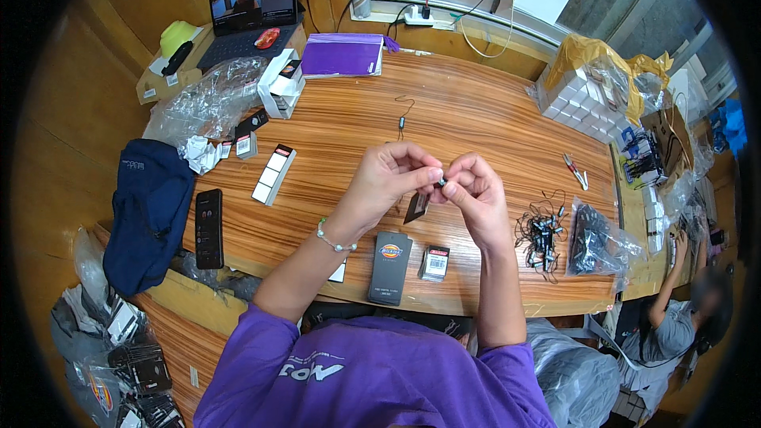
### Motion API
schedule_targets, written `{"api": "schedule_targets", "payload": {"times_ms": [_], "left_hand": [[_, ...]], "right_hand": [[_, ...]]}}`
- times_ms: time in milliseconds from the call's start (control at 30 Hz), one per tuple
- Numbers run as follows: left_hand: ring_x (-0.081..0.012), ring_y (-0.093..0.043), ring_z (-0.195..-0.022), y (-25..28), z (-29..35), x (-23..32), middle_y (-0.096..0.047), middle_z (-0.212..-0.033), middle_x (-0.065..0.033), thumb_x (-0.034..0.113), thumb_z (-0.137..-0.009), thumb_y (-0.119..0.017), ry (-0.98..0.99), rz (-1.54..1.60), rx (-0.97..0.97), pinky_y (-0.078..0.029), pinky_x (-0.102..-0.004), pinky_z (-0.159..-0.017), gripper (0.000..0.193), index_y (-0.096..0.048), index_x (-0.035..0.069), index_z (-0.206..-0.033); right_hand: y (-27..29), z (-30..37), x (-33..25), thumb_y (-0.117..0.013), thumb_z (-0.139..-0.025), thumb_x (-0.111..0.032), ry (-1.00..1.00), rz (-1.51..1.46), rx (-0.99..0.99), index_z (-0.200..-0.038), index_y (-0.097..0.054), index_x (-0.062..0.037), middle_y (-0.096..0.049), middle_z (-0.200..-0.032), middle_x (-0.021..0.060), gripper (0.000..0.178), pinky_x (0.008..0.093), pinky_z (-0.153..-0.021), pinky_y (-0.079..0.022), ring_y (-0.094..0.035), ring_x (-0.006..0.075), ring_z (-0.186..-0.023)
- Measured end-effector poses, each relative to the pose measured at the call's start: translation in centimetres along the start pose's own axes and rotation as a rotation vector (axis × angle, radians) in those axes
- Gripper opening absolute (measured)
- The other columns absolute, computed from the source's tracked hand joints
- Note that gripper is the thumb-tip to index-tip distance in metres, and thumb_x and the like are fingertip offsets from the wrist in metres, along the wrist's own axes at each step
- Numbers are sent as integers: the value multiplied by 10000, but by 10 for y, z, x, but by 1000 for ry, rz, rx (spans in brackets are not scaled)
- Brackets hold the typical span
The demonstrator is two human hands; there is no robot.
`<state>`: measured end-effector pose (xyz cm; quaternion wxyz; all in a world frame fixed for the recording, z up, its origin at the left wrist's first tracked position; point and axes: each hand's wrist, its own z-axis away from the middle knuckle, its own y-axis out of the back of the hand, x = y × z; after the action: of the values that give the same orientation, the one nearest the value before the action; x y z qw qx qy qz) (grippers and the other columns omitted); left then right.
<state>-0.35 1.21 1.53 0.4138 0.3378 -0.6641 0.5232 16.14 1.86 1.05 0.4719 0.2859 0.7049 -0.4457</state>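
My left hand (pixel 399 177) and my right hand (pixel 478 196) meet above the table, with thumbs and fingertips pinched together. Between them is the small dark plastic seal (pixel 441 181) of a tag string. A dark hang tag (pixel 416 207) dangles just under the fingers, seen at a slant. Below my hands lies a stack of dark grey hang tags (pixel 390 268). Beside it sits a small stack of barcode tags (pixel 434 263). One loose tag string (pixel 402 123) with a seal lies beyond my left hand.
To the right are a pile of black tag strings (pixel 543 231), a plastic bag of strings (pixel 596 242) and red-handled snips (pixel 576 172). At left are a label stack (pixel 273 175), a phone (pixel 209 228) and a navy bag (pixel 148 214). A co-worker (pixel 674 325) sits at far right.
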Motion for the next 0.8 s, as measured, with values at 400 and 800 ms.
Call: {"api": "schedule_targets", "payload": {"times_ms": [400,800], "left_hand": [[-258,-457,-1087,7,1,-21,-478,-1095,-115,263,-809,-621,-431,-748,-111,-354,-356,-932,294,-489,48,-959],[-68,-558,-808,14,-9,-36,-580,-837,-28,36,-852,-561,-21,-225,-133,-442,-193,-690,281,-428,60,-1099]], "right_hand": [[21,-12,15,-553,-880,-119,-34,-221,39,-921,-539,-41,-572,-784,28,89,214,-645,-435,-531,95,-679],[22,-15,12,-541,-890,-145,-18,-176,123,-883,-539,-55,-533,-774,-1,91,209,-646,-419,-502,80,-675]]}}
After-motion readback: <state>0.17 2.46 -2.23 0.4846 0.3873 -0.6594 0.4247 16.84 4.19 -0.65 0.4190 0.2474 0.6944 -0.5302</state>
